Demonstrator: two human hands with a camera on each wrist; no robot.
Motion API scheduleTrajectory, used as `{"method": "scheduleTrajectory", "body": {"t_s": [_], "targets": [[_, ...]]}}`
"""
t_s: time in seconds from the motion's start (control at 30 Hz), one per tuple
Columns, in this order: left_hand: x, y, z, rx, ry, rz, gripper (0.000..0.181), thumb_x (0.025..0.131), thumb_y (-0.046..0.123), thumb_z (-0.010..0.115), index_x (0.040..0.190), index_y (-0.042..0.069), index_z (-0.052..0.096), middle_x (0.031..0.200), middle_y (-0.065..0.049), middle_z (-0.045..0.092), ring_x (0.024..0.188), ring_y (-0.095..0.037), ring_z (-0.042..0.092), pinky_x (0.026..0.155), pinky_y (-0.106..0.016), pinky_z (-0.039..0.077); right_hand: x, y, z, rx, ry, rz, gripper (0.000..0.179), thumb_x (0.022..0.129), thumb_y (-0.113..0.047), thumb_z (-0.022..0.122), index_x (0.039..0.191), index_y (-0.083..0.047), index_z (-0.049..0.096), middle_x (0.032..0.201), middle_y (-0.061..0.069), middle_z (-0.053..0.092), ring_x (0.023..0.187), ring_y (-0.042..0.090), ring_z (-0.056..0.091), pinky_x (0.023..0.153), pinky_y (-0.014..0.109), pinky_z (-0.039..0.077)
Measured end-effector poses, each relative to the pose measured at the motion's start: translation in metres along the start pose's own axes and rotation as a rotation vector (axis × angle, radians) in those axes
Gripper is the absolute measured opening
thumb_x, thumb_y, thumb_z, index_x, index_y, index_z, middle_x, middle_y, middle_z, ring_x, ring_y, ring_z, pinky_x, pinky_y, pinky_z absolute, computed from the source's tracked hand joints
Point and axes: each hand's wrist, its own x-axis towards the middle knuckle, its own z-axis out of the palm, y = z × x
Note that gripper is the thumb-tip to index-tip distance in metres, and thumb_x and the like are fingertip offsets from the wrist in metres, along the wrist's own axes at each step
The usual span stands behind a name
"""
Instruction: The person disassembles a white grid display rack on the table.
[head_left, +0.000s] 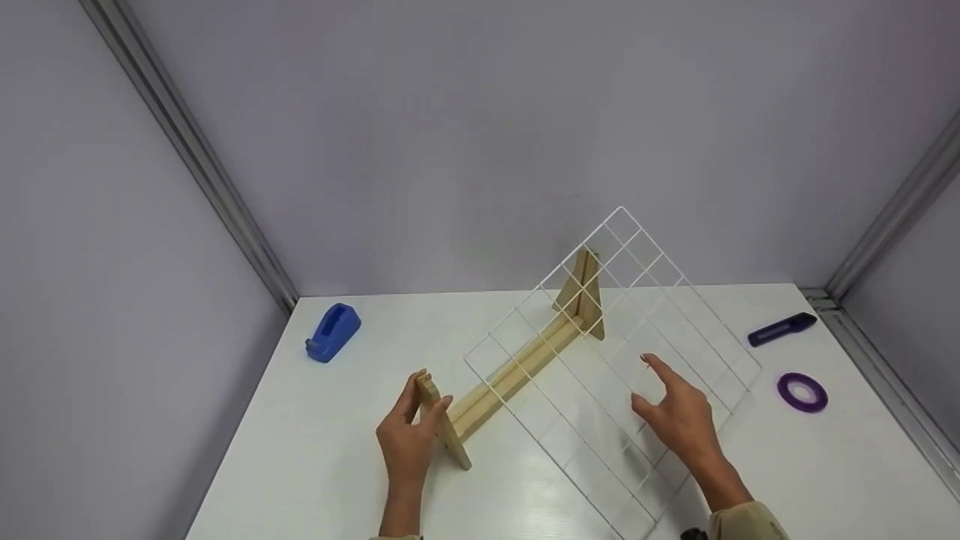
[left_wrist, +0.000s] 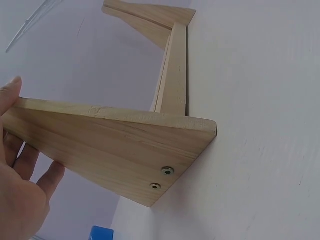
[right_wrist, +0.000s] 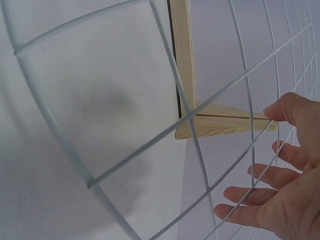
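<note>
A pale wooden stand point(head_left: 517, 371) runs diagonally on the table, a grooved rail with an upright end piece at each end. My left hand point(head_left: 409, 435) grips the near end piece point(left_wrist: 115, 152), thumb on one face and fingers on the other; two metal bolts show low on its outer face. A white wire grid point(right_wrist: 190, 116) slants over the stand, its upper corner in front of the far end piece. My right hand point(head_left: 682, 420) holds the grid among its wires, thumb and fingers on either side of them. Whether the grid touches the rail, I cannot tell.
A blue tape dispenser point(head_left: 333, 332) lies at the table's back left. On the right are a dark purple cutter-like tool point(head_left: 781, 329) and a purple ring-shaped roll point(head_left: 802, 392). Grey walls stand behind and at both sides of the white table point(head_left: 315, 465).
</note>
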Motion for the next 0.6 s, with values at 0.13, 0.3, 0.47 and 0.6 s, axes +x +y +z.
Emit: {"method": "scheduleTrajectory", "body": {"t_s": [0.13,0.3,0.47,0.6], "targets": [[-0.0004,-0.0004,0.0001,0.006,0.007,0.027,0.063,0.082,0.020,0.086,0.139,0.006,0.061,0.134,-0.005,0.068,0.129,-0.025,0.062,0.106,-0.039,0.050,-0.0009,0.0012,0.0017,-0.005,-0.003,-0.007,0.067,0.087,-0.014,0.075,0.149,-0.013,0.050,0.058,-0.007,0.036,0.050,0.007,0.029,0.049,0.025,0.032],[-0.0026,-0.0003,0.0003,0.009,0.026,0.051,0.063,0.082,0.022,0.086,0.138,0.005,0.061,0.134,-0.005,0.068,0.129,-0.024,0.061,0.106,-0.039,0.050,-0.0015,0.0038,0.0045,-0.012,-0.011,-0.011,0.066,0.086,-0.013,0.076,0.147,-0.011,0.052,0.055,-0.008,0.035,0.050,0.007,0.025,0.048,0.025,0.029],[-0.0042,0.0000,0.0011,0.012,0.044,0.056,0.063,0.082,0.021,0.086,0.138,0.004,0.062,0.135,-0.008,0.067,0.130,-0.026,0.061,0.106,-0.043,0.050,-0.0018,0.0074,0.0067,-0.008,-0.026,-0.005,0.065,0.085,-0.013,0.076,0.147,-0.011,0.053,0.052,-0.008,0.036,0.050,0.006,0.022,0.046,0.024,0.028],[-0.0057,0.0008,0.0013,0.008,0.048,0.040,0.063,0.082,0.020,0.086,0.138,0.005,0.062,0.135,-0.007,0.067,0.130,-0.025,0.061,0.107,-0.043,0.050,-0.0023,0.0096,0.0080,-0.013,-0.048,0.005,0.066,0.086,-0.014,0.075,0.148,-0.011,0.052,0.054,-0.008,0.031,0.050,0.007,0.024,0.046,0.024,0.029]]}}
